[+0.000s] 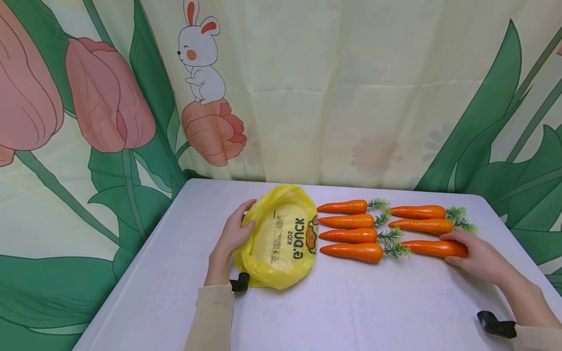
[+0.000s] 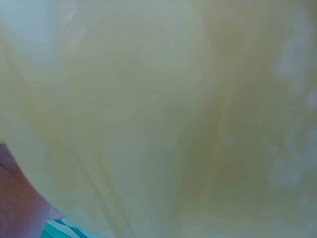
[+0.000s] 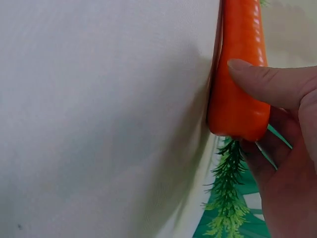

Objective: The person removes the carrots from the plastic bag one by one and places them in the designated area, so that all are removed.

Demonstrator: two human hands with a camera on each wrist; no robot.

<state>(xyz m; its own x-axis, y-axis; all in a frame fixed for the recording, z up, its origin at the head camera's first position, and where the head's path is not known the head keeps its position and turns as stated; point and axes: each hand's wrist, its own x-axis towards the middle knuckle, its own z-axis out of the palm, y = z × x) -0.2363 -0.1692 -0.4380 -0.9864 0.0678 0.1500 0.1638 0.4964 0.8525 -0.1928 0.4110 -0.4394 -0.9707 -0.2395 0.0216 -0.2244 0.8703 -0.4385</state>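
Note:
A yellow plastic bag (image 1: 281,273) with duck print lies with its mouth spread wide, left of the middle of the table. My left hand (image 1: 234,231) holds the bag's left edge. In the left wrist view blurred yellow film (image 2: 148,109) covers nearly everything, hiding most of the fingers. At the right, my right hand (image 1: 478,256) grips the thick end of an orange toy carrot (image 1: 432,248). The right wrist view shows the thumb lying across this carrot (image 3: 241,99), its green leafy top (image 3: 229,188) hanging past the hand.
Several more carrots lie in two groups: a column beside the bag, including the nearest carrot (image 1: 353,252), and two behind the gripped one, including a carrot (image 1: 421,225). A white cloth covers the table (image 1: 351,312). A printed curtain (image 1: 333,97) hangs behind.

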